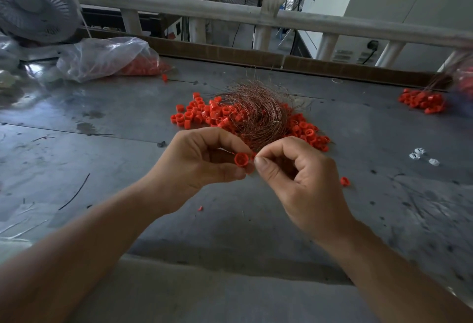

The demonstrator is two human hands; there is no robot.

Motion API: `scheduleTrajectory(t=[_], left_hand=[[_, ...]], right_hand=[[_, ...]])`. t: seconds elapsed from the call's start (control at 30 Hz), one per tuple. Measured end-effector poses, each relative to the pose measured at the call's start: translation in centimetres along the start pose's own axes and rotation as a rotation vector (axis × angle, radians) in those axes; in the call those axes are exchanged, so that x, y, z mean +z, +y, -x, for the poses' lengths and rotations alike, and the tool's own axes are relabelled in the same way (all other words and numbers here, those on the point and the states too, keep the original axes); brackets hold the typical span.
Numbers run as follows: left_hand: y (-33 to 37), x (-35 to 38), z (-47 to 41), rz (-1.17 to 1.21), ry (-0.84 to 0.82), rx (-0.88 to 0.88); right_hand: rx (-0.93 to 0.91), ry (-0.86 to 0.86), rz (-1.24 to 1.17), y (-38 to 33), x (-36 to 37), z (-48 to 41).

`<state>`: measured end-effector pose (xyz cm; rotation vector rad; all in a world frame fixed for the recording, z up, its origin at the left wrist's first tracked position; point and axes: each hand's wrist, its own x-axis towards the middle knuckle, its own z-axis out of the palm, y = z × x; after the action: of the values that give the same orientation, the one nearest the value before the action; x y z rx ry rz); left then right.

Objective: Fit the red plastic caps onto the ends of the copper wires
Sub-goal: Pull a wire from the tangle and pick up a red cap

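Where the two hands meet just above the grey table (pixel 128 169), the work is very small. The left hand (pixel 204 161) pinches one red cap (pixel 241 160) between its thumb and fingers. The right hand (pixel 299 179) presses its thumb and first finger together right beside the cap, and its other fingers curl in. It seems to pinch a wire end, but the wire there is too thin for me to be sure. A tiny bit of red shows at those fingertips too.

The cap is a short round tube. Its open mouth looks up and back at the person, so the line through its hole runs from the table up toward the person's head. I think the cap is going on right now. To do it well, hold the cap still and push the wire in along that same line, not from the side. Hold the wire close to its tip so it does not bend.

Just behind the hands lies the bundle of copper wires (pixel 256 110), curled round like a nest. It lies on a heap of loose caps (pixel 194 115). Farther right is another small pile of caps (pixel 419 101). Far left is a clear bag (pixel 102 58) with more.
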<state>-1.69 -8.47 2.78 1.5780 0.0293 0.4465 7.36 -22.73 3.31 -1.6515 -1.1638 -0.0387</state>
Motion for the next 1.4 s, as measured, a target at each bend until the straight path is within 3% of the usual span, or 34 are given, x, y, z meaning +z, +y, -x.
scheduleTrajectory(t=[0.43, 0.67, 1.4], left_hand=[[0.0, 0.0, 0.1, 0.045, -0.018, 0.03], [0.1, -0.2, 0.3, 0.264, -0.11, 0.017], [0.2, -0.2, 0.3, 0.251, -0.092, 0.005]], right_hand=[[0.006, -0.044, 0.034, 0.0, 0.2, 0.1], [0.024, 0.018, 0.024, 0.1, -0.7, -0.2], [0.011, 0.013, 0.062, -0.1, -1.0, -0.1]])
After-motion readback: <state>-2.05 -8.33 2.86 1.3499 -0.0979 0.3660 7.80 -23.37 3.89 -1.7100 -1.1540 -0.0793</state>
